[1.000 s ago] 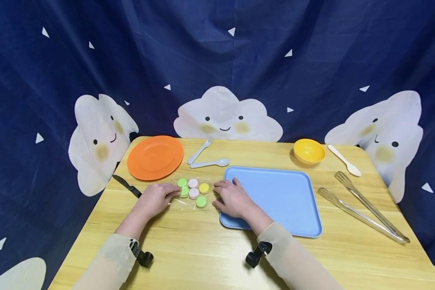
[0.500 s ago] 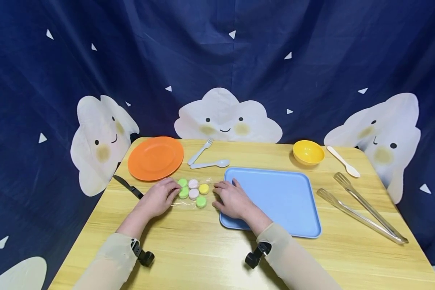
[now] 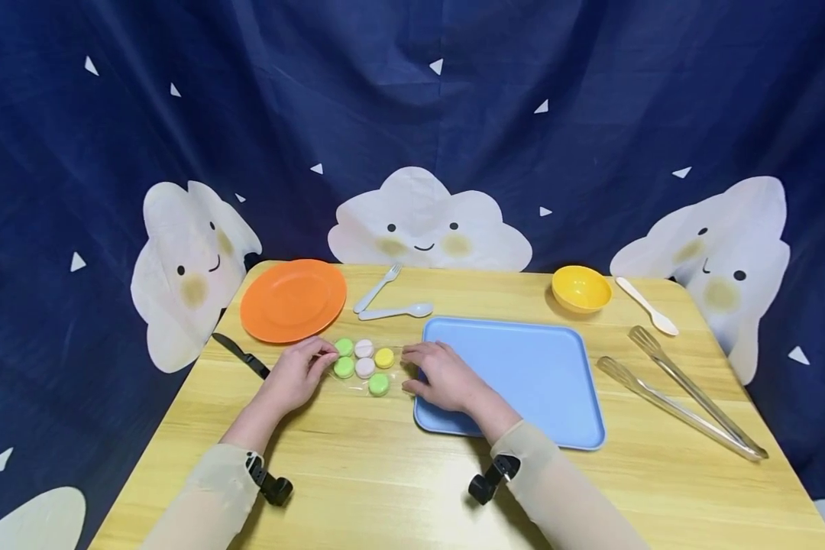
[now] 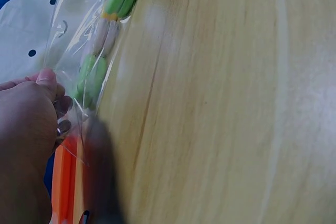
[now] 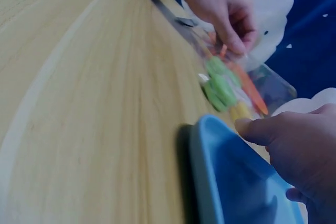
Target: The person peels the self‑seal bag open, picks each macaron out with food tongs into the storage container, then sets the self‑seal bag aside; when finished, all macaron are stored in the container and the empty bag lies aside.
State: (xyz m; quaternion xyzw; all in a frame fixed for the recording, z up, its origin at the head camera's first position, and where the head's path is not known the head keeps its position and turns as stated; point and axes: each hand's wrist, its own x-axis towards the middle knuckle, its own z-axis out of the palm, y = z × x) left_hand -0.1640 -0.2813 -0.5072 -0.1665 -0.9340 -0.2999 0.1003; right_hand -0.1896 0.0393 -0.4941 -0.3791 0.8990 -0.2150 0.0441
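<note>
You seem to be at the step of working at the clear bag (image 3: 355, 386) of macarons (image 3: 364, 367), which lies on the table between your hands, just left of the tray (image 3: 516, 382). Your left hand (image 3: 299, 374) pinches the bag's left end between thumb and fingertips. Your right hand (image 3: 445, 376) arches over the tray's left edge at the bag's other end, thumb well parted from the fingers; no grip shows, and you cannot tell whether it touches the film. If the aim is to open or lift the bag, the next move probably calls for keeping that left pinch and getting a sure hold on the far end without squeezing the macarons. The head view gives the full count: three green, two pale pink and one yellow. The left wrist view alone makes the pinch plain, with film rising above the macarons, but your right hand is barely in it. The right wrist view puts your right thumb against or just over the yellow macaron (image 5: 240, 112), while most of that hand's fingers are hidden.
</note>
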